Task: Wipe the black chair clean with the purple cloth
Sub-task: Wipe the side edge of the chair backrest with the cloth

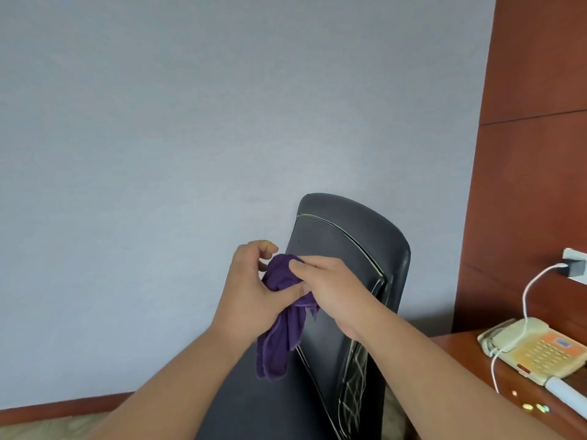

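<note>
Left forearm (178, 373): we see it rise from the bottom edge, slanting up and to the right; the elbow is cut off.
Right forearm (432, 366): it enters from the lower right corner and slants up to the left, crossing in front of the chair's backrest.
Left hand (251, 293): back toward us, thumb pressed across the bunched cloth, upper fingers curled; we take it to be pinching the fabric.
Right hand (333, 290): just beside the left hand, thumb laid on top of the bunch. Its fingers wrap under the cloth, with their tips hidden from us.
Purple cloth (279, 344): crumpled between both hands, its loose end hanging down in front of the chair. We cannot tell whether it touches the upholstery.
Black chair (349, 236): upright backrest with pale piping, partly covered by the right hand and wrist. The seat runs off the bottom edge, and the base is out of view.
Desk (457, 344): reddish wood, cut off at the right, carrying a cream telephone (533, 350).
White cable (527, 296): it leads up to a charger (575, 266) in a wall socket.
Wall (158, 122): plain bluish grey, behind everything.
</note>
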{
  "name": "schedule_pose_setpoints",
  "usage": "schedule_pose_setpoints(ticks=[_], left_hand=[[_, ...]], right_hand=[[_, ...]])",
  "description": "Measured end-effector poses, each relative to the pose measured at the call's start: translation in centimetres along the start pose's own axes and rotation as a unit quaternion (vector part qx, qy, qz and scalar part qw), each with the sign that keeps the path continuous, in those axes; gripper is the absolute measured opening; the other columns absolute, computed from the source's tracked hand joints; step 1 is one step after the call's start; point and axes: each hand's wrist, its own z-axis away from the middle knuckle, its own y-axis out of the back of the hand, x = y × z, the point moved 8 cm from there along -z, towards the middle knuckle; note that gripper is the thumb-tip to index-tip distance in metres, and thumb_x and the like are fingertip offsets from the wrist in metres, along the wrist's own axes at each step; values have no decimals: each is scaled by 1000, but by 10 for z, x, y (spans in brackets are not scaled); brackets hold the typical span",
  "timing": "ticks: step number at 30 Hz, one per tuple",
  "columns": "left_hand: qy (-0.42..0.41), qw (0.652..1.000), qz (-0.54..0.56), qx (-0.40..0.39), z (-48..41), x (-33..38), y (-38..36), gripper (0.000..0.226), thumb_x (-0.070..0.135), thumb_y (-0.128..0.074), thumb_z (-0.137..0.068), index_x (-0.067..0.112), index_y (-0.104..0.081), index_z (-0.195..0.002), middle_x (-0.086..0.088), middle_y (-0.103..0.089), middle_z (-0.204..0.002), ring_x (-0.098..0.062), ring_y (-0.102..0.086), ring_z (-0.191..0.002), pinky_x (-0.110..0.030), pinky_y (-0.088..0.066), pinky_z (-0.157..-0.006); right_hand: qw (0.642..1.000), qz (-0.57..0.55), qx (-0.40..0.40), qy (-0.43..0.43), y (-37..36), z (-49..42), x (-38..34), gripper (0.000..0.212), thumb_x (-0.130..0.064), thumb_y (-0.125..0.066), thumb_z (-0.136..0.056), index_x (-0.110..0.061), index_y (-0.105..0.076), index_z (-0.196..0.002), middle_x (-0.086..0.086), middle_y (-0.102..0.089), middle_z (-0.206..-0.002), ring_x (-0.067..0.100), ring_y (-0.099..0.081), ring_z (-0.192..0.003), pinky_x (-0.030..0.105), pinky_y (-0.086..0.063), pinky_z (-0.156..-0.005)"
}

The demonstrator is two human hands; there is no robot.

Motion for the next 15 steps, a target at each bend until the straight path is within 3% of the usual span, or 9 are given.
schedule_pose_setpoints(ticks=[4, 9, 11, 15], left_hand=[[44, 993, 56, -90, 4, -3, -28, 84, 54, -75, -66, 45, -32, -138, 25, -42, -129, 5, -51, -116, -20, -48, -92], [129, 969, 191, -90, 10, -2, -53, 71, 72, -53, -80, 45, -31, -142, 33, -58, -118, 13, -56, -108, -18, -45, -88], [143, 973, 168, -64, 10, -3, -60, 59, 70, -44, -85, 43, -38, -137, 25, -63, -115, 9, -60, -104, -23, -48, -91], [155, 978, 133, -39, 3, -9, -69, 28, 47, -46, -97, 37, -52, -122, 15, -69, -104, -2, -66, -94, -35, -52, -91]], right_hand=[[989, -124, 69, -35, 14, -4, 10, 18, -28, -60, -99, -22, -65, -115, 6, -76, -100, 20, -73, -88, 31, -58, -76], [958, -253, 127, -52, 20, -6, 17, 25, -32, -63, -98, -10, -67, -108, 9, -77, -98, 22, -75, -90, 31, -61, -73], [957, -228, 176, -32, 24, -6, 21, 22, -35, -64, -96, -14, -71, -99, 5, -77, -93, 22, -74, -89, 35, -61, -76], [961, 2, 275, 28, 51, -4, 9, 24, -34, -60, -95, -19, -73, -82, -4, -73, -80, 17, -69, -82, 41, -57, -83]])
